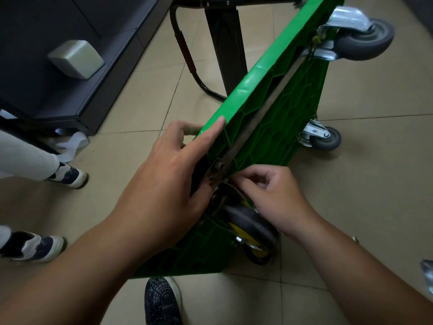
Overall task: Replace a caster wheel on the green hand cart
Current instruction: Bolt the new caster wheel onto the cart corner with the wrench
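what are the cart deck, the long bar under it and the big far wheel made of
The deck looks like moulded plastic: glossy green, with a honeycomb of ribs underneath. The bar is probably steel: a flat, dull grey strip bolted at its near end. The far wheel has a matte grey tyre, likely rubber, in a shiny pressed-metal bracket, probably plated steel.

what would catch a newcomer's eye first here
The bright green hand cart, tipped on its side across the middle, ribbed underside facing right. At its near end the left hand grips the edge while the right hand, fingers curled, works at a black caster with a yellow hub. A big grey caster sticks out top right.
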Tool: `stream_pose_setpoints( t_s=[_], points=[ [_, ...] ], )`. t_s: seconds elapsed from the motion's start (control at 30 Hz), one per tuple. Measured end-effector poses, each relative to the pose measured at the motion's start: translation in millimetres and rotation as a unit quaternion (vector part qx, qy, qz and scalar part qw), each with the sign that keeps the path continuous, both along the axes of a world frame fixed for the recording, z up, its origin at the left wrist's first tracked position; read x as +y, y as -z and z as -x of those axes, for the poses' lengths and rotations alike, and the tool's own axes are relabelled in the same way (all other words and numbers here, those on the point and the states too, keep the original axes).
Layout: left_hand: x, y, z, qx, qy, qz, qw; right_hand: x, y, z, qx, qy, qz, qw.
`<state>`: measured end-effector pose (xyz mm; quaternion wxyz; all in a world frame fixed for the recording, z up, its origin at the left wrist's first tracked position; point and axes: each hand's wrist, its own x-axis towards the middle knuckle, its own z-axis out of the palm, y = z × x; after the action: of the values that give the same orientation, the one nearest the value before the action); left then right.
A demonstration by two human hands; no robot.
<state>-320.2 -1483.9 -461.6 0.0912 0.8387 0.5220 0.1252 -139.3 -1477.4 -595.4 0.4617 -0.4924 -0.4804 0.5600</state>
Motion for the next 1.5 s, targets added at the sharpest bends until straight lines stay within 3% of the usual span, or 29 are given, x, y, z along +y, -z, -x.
stream_pose_setpoints(
  t_s=[0.17, 0.47, 1.0, 1.2, 1.5],
  points=[
    [0.3, -0.5, -0.5, -0.01, 0.001, 0.003, 1.0, 0.0, 0.3, -1.2, -0.049, -0.039, 0.02, 0.998],
    [1.3, -0.1, 0.3, -0.01, 0.002, 0.003, 1.0, 0.2, -3.0, -1.8, -0.048, 0.013, -0.07, 0.996],
    [1.6, 0.0, 0.1, -0.016, 0.001, 0.005, 1.0, 0.9, -8.7, -6.3, -0.024, -0.016, -0.022, 0.999],
    [0.5, -0.3, -1.3, -0.014, -0.001, 0.002, 1.0, 0.4, -17.5, -1.0, 0.089, 0.0, 0.064, 0.994],
    [-0.4, -1.2, -2.3, -0.015, -0.001, 0.004, 1.0, 0.9, -20.0, 4.1, 0.091, 0.018, 0.1, 0.991]
  ],
)
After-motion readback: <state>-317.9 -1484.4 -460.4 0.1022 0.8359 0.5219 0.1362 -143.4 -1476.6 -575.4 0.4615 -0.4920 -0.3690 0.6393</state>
